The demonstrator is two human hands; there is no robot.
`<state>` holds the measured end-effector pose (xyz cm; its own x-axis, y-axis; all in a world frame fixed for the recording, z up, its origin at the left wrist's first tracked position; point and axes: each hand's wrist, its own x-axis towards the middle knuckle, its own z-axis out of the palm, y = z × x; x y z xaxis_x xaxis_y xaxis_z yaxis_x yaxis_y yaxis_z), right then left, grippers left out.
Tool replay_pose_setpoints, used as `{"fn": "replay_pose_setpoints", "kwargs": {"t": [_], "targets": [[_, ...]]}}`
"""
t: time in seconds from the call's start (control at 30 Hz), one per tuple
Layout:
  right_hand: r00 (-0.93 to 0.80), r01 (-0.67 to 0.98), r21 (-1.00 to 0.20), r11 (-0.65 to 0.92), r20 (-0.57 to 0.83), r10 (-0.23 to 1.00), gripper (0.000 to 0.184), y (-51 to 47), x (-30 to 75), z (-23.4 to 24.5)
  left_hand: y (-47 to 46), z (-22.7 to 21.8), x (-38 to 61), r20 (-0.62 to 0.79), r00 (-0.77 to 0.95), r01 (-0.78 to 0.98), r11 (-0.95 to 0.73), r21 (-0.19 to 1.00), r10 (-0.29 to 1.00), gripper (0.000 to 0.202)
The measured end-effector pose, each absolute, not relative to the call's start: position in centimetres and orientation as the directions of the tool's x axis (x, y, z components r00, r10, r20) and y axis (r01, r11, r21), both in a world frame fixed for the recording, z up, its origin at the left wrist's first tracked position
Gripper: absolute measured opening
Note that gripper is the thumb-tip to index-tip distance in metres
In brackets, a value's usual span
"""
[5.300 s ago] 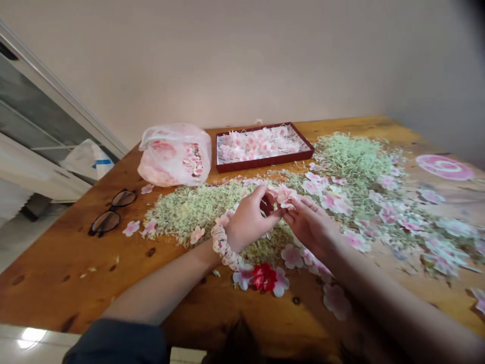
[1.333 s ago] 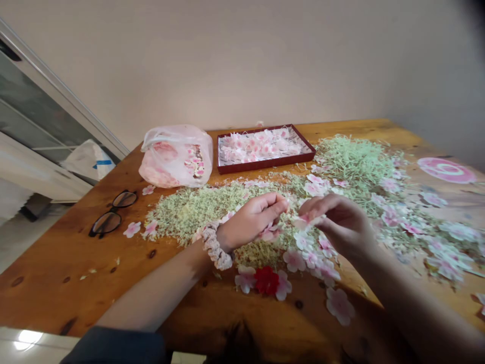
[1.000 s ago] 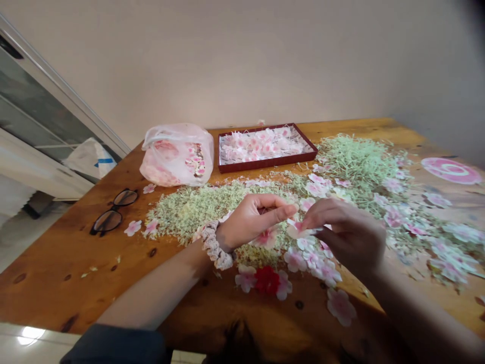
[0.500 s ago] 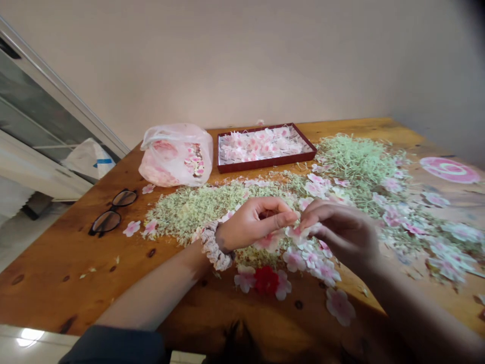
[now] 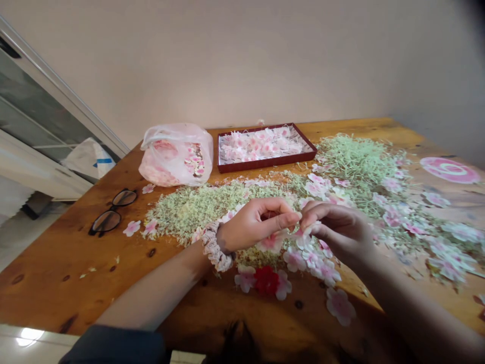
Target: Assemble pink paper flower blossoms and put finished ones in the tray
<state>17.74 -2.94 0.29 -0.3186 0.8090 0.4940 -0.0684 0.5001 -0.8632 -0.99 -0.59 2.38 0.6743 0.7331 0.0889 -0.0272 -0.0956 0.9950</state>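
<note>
Above the middle of the flower pile, my left hand (image 5: 257, 222) is closed in a pinch, thumb against forefinger; what sits between them is too small to name. My right hand (image 5: 339, 230) pinches a pale pink artificial flower (image 5: 302, 238), its fingertips nearly meeting the left ones. Below the hands lie more pink-and-white flowers (image 5: 316, 263) on green shreds. A red flower (image 5: 266, 280) rests between two pale ones nearer me. One more pale flower (image 5: 340, 306) lies at the front, under my right forearm.
At the back stand a dark red box lid (image 5: 265, 164) holding pink flowers and a white plastic bag (image 5: 176, 156). Green shreds (image 5: 204, 207) spread across the table (image 5: 76, 263). Glasses (image 5: 111, 212) lie on the left, a round pink sign (image 5: 449, 170) on the right.
My right hand has shifted slightly left, closer to my left fingertips, with the pale flower still in its pinch. Everything on the table stays in place.
</note>
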Motion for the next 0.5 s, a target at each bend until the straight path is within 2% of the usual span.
{"fn": "replay_pose_setpoints", "kwargs": {"t": [0.27,0.5], "targets": [[-0.257,-0.132,-0.917,0.375,0.397,0.881,0.012,-2.9,17.3,-0.3,-0.8,2.1,-0.8,0.062,0.646,0.017,-0.095,0.995,0.761,0.032],[-0.201,-0.212,-0.921,0.325,0.367,0.908,0.012,-2.9,16.2,-0.7,-1.3,1.5,-0.2,0.097,0.563,-0.081,-0.063,0.995,0.821,0.031]]}}
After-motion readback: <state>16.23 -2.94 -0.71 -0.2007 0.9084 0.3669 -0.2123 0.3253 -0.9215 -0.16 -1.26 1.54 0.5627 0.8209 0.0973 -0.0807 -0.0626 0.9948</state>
